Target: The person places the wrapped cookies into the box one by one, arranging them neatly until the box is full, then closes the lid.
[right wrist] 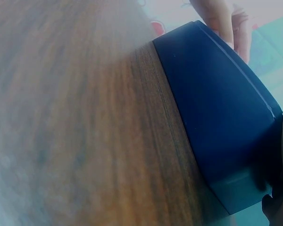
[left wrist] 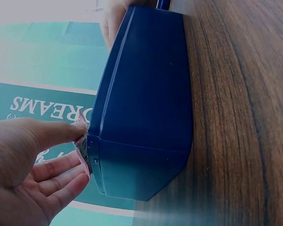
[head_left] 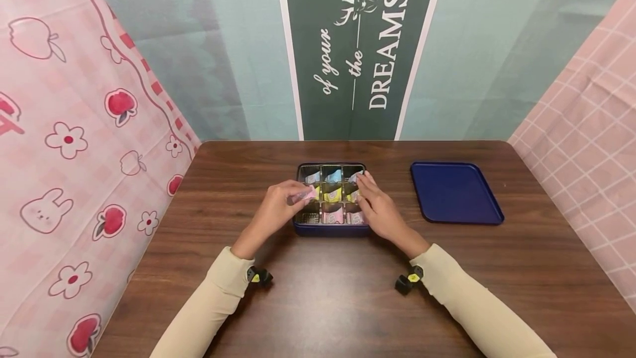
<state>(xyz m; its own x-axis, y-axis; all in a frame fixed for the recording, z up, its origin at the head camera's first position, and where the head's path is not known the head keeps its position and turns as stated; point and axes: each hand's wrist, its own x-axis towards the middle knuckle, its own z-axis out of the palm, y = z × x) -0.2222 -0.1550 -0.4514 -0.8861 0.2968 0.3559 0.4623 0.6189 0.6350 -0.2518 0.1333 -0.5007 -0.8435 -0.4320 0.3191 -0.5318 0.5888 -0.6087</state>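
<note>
A dark blue box [head_left: 332, 230] sits on the table, its top divided into several small compartments that hold wrapped candies. Between thumb and fingers, my left hand [head_left: 278, 203] pinches a pink wrapped candy [head_left: 311, 193] over the box's left column. In the left wrist view this candy [left wrist: 83, 153] is right at the box's rim. My right hand [head_left: 382, 210] rests along the right rim with its fingers extended, partly covering the right column. Blue candy [head_left: 333, 175] lies at the back, yellow candy [head_left: 332, 195] in the middle row, pink candy [head_left: 333, 216] in front. A textured floor shows in the front left compartment.
A flat dark blue lid [head_left: 457, 192] lies on the brown wooden table [head_left: 323, 297], to the right of the box. Printed cloths hang behind the table and on both sides. Each wrist wears a strapped black camera, like the left one [head_left: 260, 277].
</note>
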